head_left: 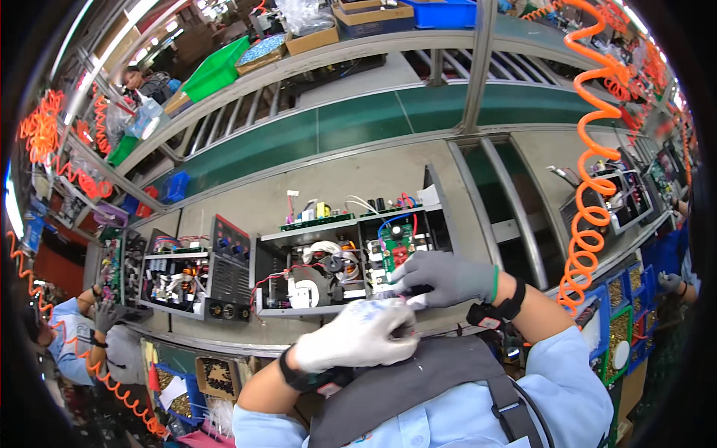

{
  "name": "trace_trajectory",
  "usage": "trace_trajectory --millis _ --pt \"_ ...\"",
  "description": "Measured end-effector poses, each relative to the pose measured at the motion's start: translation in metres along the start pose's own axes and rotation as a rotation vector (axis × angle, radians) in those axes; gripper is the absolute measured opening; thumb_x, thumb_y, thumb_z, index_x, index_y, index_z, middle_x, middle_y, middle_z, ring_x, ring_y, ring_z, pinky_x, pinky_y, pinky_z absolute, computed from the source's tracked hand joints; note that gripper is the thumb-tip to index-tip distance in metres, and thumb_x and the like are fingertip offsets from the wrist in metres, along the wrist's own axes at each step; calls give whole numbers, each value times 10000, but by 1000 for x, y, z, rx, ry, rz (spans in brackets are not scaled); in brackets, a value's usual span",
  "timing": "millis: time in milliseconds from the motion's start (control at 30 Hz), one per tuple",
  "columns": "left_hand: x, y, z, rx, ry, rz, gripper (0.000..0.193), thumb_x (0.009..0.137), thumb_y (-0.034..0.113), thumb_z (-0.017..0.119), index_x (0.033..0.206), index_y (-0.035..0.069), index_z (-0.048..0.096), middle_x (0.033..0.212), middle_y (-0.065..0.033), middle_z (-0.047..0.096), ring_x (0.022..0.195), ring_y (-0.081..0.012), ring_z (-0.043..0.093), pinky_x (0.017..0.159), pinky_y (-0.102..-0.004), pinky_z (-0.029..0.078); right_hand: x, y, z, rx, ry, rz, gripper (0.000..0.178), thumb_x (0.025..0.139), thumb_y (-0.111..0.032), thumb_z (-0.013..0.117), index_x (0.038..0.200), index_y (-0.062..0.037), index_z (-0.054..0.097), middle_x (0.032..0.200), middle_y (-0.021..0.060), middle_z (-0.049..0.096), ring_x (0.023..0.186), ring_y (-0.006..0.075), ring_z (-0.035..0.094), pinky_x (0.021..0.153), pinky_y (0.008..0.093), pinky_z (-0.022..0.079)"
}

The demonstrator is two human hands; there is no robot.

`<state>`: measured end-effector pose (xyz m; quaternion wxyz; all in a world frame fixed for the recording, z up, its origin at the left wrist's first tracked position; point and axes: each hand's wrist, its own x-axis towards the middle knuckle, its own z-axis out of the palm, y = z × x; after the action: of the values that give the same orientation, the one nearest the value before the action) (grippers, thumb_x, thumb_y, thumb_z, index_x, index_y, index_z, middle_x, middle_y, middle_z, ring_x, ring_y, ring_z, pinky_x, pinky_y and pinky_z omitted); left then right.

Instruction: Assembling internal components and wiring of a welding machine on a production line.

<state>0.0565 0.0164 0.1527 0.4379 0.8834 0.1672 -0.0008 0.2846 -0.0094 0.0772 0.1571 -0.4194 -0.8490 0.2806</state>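
Observation:
An open grey metal chassis (pixel 263 261) lies on the bench in front of me, with its wiring and parts exposed. Inside it are a green circuit board (pixel 396 243), a round coil with white wires (pixel 336 257) and a white round part (pixel 302 293). My left hand (pixel 362 334), in a white glove, is curled closed at the chassis's near edge. My right hand (pixel 448 278), in a grey glove, reaches over the chassis's near right corner, its fingers bent together beside the board. Both sets of fingertips meet closely; whatever lies between them is too small or hidden to name.
A second open chassis (pixel 175 276) stands to the left, and another unit (pixel 616 198) sits far right. An orange coiled air hose (pixel 590 149) hangs at right. Parts bins (pixel 620 328) flank me, and a co-worker (pixel 75 336) sits at left. Metal rollers (pixel 515 201) cross the bench.

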Motion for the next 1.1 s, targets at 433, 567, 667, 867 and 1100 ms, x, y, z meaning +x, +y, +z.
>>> trace_trajectory --millis 433,567,667,867,1100 --pt "-40 -27 -78 -264 357 -239 174 768 124 672 879 3 614 835 -116 612 739 -188 591 679 -302 475 65 -64 1 213 663 -119 121 838 -166 697 882 -55 675 769 96 632 717 273 605 635 357 474" --pt "-27 -83 -98 -23 1247 144 400 859 175 633 1219 32 533 1108 -127 571 964 -198 571 777 -305 487 84 0 -9 -122 534 539 218 836 -292 660 876 -81 701 810 124 675 742 301 644 682 403 496" --pt "4 -79 -113 110 1358 418 397 846 185 633 1205 44 541 1081 -130 583 975 -254 568 811 -358 475 85 30 2 -318 334 817 241 823 -328 628 870 -105 707 842 129 684 805 312 662 727 433 507" --pt "82 -135 -48 639 529 -76 390 733 206 687 1100 87 630 1014 -159 622 1002 -328 581 860 -454 442 105 30 6 -433 221 1021 248 823 -246 572 960 -93 713 977 136 699 924 297 678 771 401 539" --pt "128 -175 -32 489 475 5 218 761 192 631 943 71 628 888 -168 645 879 -330 634 771 -452 490 107 34 -4 -392 181 1029 234 817 -230 570 935 -89 715 961 137 700 911 292 681 755 398 539"
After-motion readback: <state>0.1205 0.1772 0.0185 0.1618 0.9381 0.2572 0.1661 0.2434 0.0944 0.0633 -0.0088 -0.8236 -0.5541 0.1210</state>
